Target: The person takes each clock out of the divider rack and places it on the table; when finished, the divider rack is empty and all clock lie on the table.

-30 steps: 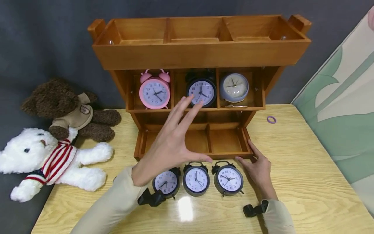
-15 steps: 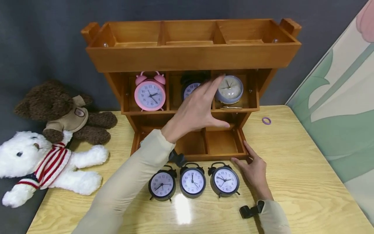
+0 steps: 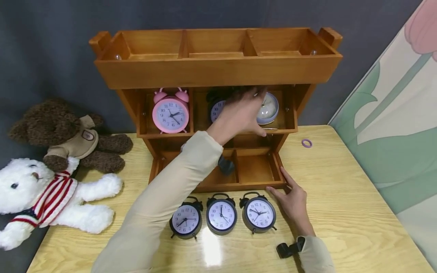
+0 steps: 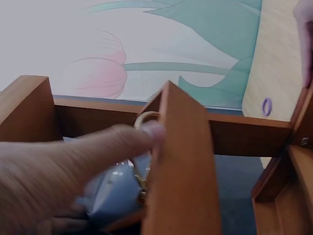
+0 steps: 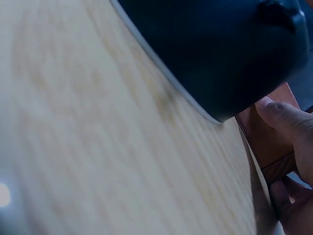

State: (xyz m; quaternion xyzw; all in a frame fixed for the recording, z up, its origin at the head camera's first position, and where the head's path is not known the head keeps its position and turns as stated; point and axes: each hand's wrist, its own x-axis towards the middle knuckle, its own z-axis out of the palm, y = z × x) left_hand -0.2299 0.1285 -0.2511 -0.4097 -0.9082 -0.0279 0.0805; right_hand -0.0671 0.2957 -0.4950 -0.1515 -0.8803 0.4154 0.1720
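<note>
In the head view my left hand (image 3: 239,113) reaches into the middle shelf's right side, its blurred fingers over the left part of the blue-rimmed round clock (image 3: 268,110). The thumb stands apart, low in front of the shelf; contact with the clock cannot be told. The left wrist view shows the thumb of my left hand (image 4: 63,171) near a wooden edge, with the blue clock (image 4: 115,191) behind. My right hand (image 3: 294,203) grips the front right corner of the bottom tray (image 3: 239,186). A dark clock (image 3: 217,110) in the middle compartment is partly hidden by my left hand.
A pink clock (image 3: 170,115) stands in the left compartment. Three black alarm clocks (image 3: 221,216) line the table before the wooden rack (image 3: 218,72). Two teddy bears (image 3: 85,201) lie left; a purple ring (image 3: 306,143) lies right. The top tray overhangs the shelf.
My left hand has moved right and up, from in front of the middle clock to the blue-rimmed one. My right hand stays at the tray's corner. The head view has shifted slightly.
</note>
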